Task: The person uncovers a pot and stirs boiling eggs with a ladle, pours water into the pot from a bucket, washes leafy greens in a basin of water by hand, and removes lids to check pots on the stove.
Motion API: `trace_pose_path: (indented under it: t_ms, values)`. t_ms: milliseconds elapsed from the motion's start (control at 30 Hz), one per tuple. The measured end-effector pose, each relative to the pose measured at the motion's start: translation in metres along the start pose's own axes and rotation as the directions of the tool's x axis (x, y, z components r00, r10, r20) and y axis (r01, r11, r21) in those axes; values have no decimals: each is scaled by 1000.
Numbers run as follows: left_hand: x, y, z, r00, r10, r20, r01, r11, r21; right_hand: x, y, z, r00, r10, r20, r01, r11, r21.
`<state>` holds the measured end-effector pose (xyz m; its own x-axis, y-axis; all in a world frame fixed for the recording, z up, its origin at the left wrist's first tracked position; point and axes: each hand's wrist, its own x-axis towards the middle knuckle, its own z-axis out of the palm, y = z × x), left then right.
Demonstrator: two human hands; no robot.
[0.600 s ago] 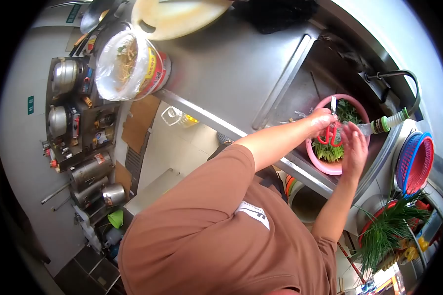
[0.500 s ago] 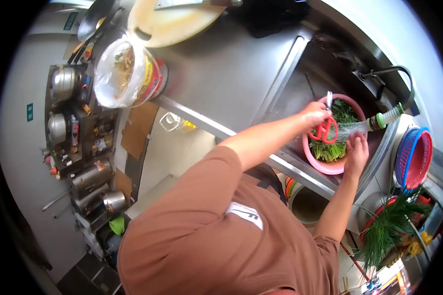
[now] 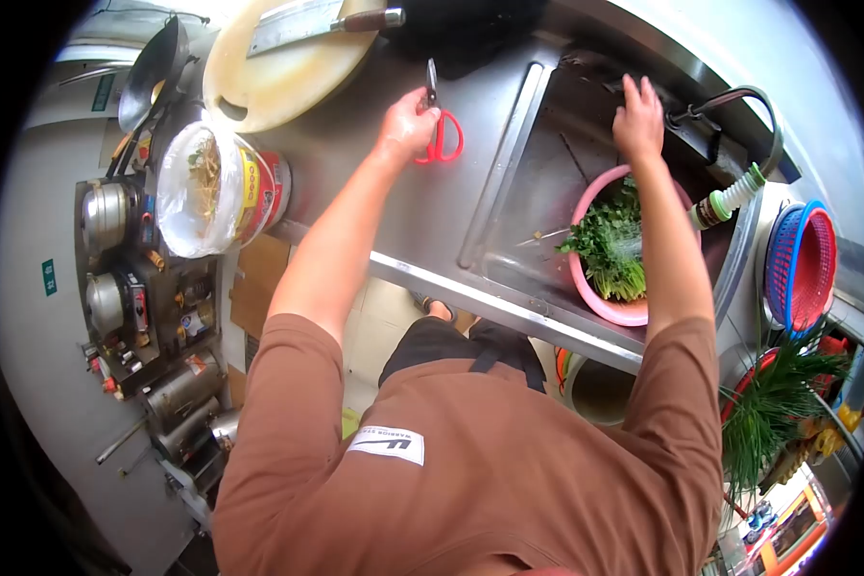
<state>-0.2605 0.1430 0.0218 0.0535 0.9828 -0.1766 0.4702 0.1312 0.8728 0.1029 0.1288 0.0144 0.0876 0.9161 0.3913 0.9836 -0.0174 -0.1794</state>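
My left hand (image 3: 408, 127) is over the steel counter to the left of the sink, closed around a pair of scissors (image 3: 448, 140) with red handles. The blades point away from me. Past the pink basin, near the back wall of the sink, my right hand (image 3: 637, 119) has its fingers stretched out and nothing in them. Leafy greens (image 3: 609, 235) fill the pink basin (image 3: 586, 305), which stands in the sink, and my right forearm partly covers it. Water runs onto the greens from a green-and-white tap hose (image 3: 730, 200).
A cutting board (image 3: 250, 82) with a cleaver (image 3: 298, 26) lies at the back left. Near it stands a lined bucket (image 3: 267, 187) with scraps. Stacked colander baskets (image 3: 804, 264) and long green stalks (image 3: 776, 408) are on the right. A raised rim (image 3: 509, 163) edges the sink.
My left hand has moved left with the scissors, from above the basin to over the counter. My right hand has left the greens and reached toward the back of the sink.
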Motion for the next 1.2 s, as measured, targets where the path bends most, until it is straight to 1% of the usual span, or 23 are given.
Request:
trace_pose_path:
  t_ms: [33,67,100,167,233,333,433,500,533,567,633,667,733,767,800,833,867,900,933,967,1033,1133,1200]
  values:
    - [-11,17,-9,1000,5,-27,-8,995,-96,15,0,8,999,28,44,-25,997,-73]
    - [-13,15,-16,999,8,-45,-5,998,65,25,5,19,998,33,60,-25,992,-126]
    - [-20,10,-22,999,-6,-53,9,998,65,32,1,20,997,38,72,-25,983,-180]
    - [-39,3,-34,963,231,-140,-169,919,357,35,-7,17,983,73,170,-33,973,-227]
    - [-64,-5,-43,954,227,-194,-166,944,285,41,-12,19,962,109,251,-36,960,-278]
    - [-100,-10,-64,941,244,-234,-182,949,258,46,-14,31,996,-94,-12,89,973,-213]
    - [-134,-13,-83,893,365,-262,-238,878,415,63,-36,16,939,-280,-201,243,951,-193]
    - [-148,-13,-79,838,418,-352,-257,870,420,72,-39,21,940,-309,-145,280,941,-190]
    - [-150,-10,-77,840,390,-376,-243,892,381,80,-19,48,926,-375,-35,361,911,-200]
    - [-154,-6,-76,849,353,-393,-214,910,355,86,12,92,933,-231,276,299,923,-241]
    - [-159,-1,-76,889,184,-420,-129,979,155,80,-13,70,927,-114,357,168,978,-124]
    - [-164,-2,-85,875,183,-449,-120,979,166,70,-24,62,958,-168,234,186,981,-58]
    - [-164,-6,-91,910,102,-401,-100,995,25,46,-34,50,974,-220,47,215,972,91]
    - [-173,-4,-101,907,-52,-418,-12,989,-149,24,-39,46,975,-220,-19,219,955,201]
    - [-182,-6,-111,895,-213,-392,75,938,-338,2,-40,37,975,-221,-6,215,943,254]
    - [-187,-17,-122,873,-240,-425,-9,862,-507,-22,-41,27,976,-218,7,205,929,307]
    - [-194,-16,-140,790,-380,-481,-11,776,-631,-46,-44,12,982,-181,49,153,924,350]
    - [-205,2,-163,713,-557,-426,4,610,-792,-69,-43,-2,985,-148,93,100,915,392]
    - [-212,1,-185,670,-648,-361,-9,480,-877,-90,-37,-10,985,-80,154,5,900,435]
    - [-213,-11,-202,641,-697,-323,-57,376,-925,-109,-29,-17,976,-20,217,-87,877,473]
    - [-210,-2,-234,608,-708,-358,-112,370,-922,-137,-21,-28,970,13,242,-132,866,482]
    - [-194,-16,-268,722,-638,-266,-73,312,-947,-168,-19,-45,956,99,278,-235,827,511]
    - [-186,-28,-275,705,-640,-304,-89,345,-934,-181,-19,-47,960,116,254,-246,779,576]
